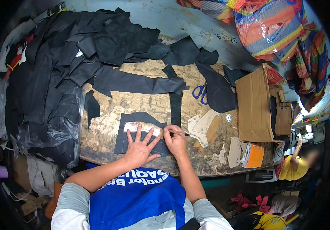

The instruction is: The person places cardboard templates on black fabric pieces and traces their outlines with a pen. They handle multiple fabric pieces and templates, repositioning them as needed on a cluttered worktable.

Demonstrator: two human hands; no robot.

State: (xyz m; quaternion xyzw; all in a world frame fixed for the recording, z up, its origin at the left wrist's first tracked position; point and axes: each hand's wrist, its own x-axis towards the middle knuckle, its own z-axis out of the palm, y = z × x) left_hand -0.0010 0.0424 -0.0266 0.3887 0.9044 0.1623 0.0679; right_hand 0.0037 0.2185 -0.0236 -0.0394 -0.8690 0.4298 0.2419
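Flat on the worn wooden table lies a piece of black leather with thin pale lines drawn on it. A curved whitish template rests on top of the leather. My left hand presses the template down with its fingers spread. Beside the template's right end, my right hand pinches a slim pen-like marker. The marker's tip is hidden by the fingers, close to the template's edge.
Black leather sheets pile up at the left and back. Blue-handled scissors lie beyond my right hand, with pale pattern pieces nearer. A cardboard box stands at the right, near an orange-topped stack. Another person is at far right.
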